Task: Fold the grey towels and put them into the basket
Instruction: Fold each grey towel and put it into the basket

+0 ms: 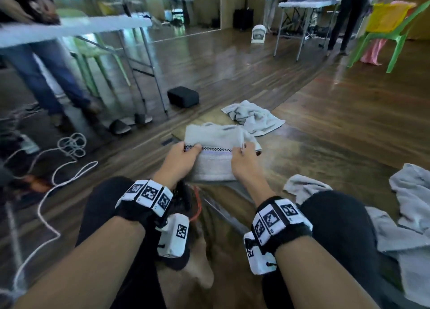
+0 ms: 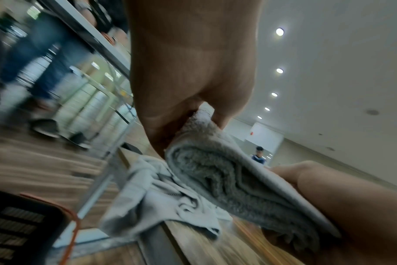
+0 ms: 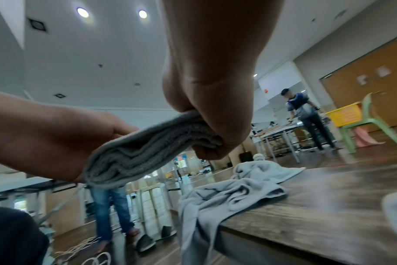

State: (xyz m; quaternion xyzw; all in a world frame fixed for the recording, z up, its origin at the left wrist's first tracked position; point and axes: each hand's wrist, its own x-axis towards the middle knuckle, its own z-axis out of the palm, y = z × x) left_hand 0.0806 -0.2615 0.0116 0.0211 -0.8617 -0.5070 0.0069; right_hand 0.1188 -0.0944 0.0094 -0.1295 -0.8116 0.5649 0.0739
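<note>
I hold a folded grey towel [image 1: 214, 162] with a black-checked band in the air over the near edge of the wooden table [image 1: 325, 145]. My left hand [image 1: 188, 149] pinches its left end, thumb on top; my right hand [image 1: 239, 150] grips its right end. The left wrist view shows the towel's stacked layers [image 2: 227, 179] between thumb and fingers. In the right wrist view my fist closes on the folded edge [image 3: 147, 152]. A crumpled grey towel [image 1: 253, 118] lies further back. A dark basket with an orange rim [image 2: 23, 224] sits below, by my knees [image 1: 183, 197].
More loose grey towels [image 1: 414, 211] lie on the table at right, one [image 1: 304, 187] by my right knee. A crumpled towel [image 3: 215, 200] hangs over the table edge. A person in jeans [image 1: 46, 76] stands at a folding table left. White rope [image 1: 69, 150] and a black box [image 1: 183, 96] are on the floor.
</note>
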